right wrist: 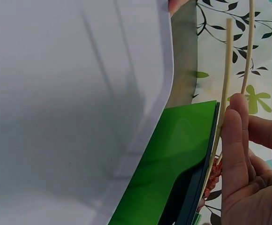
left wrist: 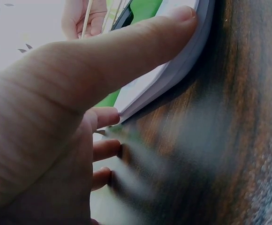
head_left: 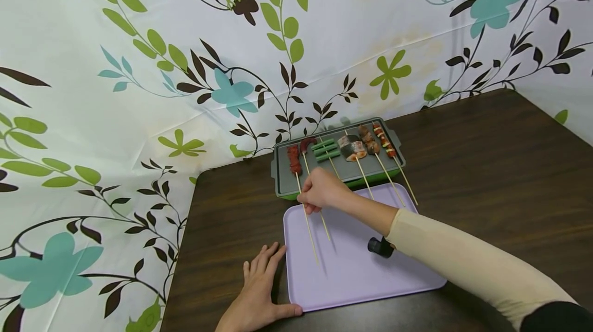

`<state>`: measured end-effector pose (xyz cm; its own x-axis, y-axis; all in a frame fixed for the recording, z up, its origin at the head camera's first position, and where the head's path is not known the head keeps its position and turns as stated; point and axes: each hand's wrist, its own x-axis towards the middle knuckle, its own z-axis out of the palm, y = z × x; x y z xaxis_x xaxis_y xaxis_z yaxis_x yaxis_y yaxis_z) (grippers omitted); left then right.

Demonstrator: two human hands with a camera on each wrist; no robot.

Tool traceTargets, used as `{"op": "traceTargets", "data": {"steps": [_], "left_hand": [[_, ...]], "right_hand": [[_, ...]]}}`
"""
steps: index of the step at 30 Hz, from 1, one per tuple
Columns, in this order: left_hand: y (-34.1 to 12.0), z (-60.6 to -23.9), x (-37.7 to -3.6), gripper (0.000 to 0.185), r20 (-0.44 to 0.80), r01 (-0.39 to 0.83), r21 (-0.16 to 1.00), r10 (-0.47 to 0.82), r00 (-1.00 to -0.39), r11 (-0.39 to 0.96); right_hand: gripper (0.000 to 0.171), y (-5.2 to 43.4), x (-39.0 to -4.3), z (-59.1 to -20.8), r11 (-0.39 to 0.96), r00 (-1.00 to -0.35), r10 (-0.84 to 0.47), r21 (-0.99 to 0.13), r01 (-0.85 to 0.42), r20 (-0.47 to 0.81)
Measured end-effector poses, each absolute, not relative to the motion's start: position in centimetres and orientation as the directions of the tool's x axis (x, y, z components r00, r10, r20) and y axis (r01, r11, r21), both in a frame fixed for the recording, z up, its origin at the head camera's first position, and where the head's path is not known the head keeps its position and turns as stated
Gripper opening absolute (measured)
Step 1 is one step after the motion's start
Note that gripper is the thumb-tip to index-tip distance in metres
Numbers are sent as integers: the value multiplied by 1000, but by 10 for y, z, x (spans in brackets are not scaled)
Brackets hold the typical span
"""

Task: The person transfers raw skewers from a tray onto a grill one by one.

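Note:
My right hand [head_left: 309,205] pinches the bamboo sticks of two skewers, the red meat skewer [head_left: 294,160] and the one beside it [head_left: 307,145], at the near rim of the grey grill tray [head_left: 280,177]. In the right wrist view the fingers [right wrist: 237,140] curl round both sticks [right wrist: 227,70] next to the grill's green base [right wrist: 173,159]. My left hand [head_left: 261,291] lies flat on the table at the near left corner of the lavender tray [head_left: 361,275]. Its thumb [left wrist: 126,51] presses the tray's edge [left wrist: 178,75].
More skewers lie on the grill: green pieces [head_left: 324,150], a fish chunk [head_left: 353,147], and two meat ones [head_left: 369,139] [head_left: 384,140], sticks reaching over the lavender tray. The dark wooden table [head_left: 486,177] sits against a floral curtain [head_left: 139,90] at the back and left.

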<state>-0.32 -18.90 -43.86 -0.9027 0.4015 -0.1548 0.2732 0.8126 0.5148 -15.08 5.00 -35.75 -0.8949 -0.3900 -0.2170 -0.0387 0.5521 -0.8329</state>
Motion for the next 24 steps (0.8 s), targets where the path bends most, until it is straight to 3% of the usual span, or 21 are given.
{"op": "traceTargets", "data": {"steps": [5,24], "left_hand": [[-189,-439,-3,120,-159,267,514,396,-904,815],[-189,-437,-2,120,-141,280,518,403,-904,808]], "right_hand": [[30,48,-152,-356,568,-898,-390,-821,-60,-204],[20,46,-150,-360,599,-893,-390,-799,-60,-226]]}}
